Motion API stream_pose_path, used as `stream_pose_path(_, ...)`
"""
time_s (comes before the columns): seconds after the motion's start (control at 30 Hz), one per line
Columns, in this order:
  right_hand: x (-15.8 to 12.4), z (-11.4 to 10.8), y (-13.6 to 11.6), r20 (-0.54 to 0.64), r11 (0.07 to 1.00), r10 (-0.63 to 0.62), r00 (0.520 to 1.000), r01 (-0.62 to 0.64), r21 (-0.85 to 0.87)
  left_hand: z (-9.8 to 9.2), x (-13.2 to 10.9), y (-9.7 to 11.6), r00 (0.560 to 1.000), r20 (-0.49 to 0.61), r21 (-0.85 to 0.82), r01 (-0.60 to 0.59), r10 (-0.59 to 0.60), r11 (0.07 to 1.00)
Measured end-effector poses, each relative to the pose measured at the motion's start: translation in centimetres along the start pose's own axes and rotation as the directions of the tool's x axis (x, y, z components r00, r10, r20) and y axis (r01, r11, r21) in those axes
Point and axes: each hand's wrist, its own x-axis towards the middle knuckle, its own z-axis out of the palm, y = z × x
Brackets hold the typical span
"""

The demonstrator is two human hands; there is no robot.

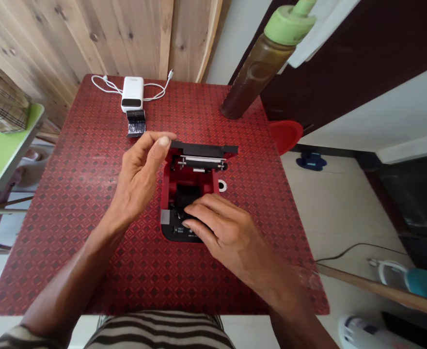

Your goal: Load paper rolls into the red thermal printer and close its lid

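A small red and black device point(169, 182) lies in the middle of the red patterned table point(89, 184), with its black lid point(206, 149) swung up at the far end. My left hand point(140, 174) has its thumb and fingers pinched on the lid's left corner. Fingers together, my right hand point(220, 228) rests on the near end of the device, with the tips pressing down into the open black cavity. A small white ring point(222, 185) lies on the table just right of the device.
A white power bank point(132, 93) with a coiled white cable point(104, 85) sits at the far edge, a small black block point(136, 123) in front of it. A tall brown bottle with a green cap point(260, 63) stands at the far right. A red stool point(285, 135) stands beyond the right edge.
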Motion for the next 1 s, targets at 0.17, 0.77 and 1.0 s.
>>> stream_pose_path(0.17, -0.8, 0.6, -0.8, -0.091, 0.976, -0.076, 0.993, 0.056, -0.209, -0.1, -0.8, 0.2, 0.999, 0.000, -0.028, 0.037, -0.037, 0.999)
stream_pose_path(0.77, -2.4, 0.7, -0.6, -0.292, 0.972, -0.025, 0.956, -0.045, -0.230, -0.1, -8.2, -2.2, 0.892, 0.122, -0.236, 0.453, -0.436, 0.860)
stream_pose_path(1.0, -3.6, 1.3, 0.0, -0.268, 0.969, 0.084, 0.960, -0.141, -0.201, 0.1, -8.4, -2.0, 0.899, 0.110, -0.208, 0.439, -0.425, 0.874)
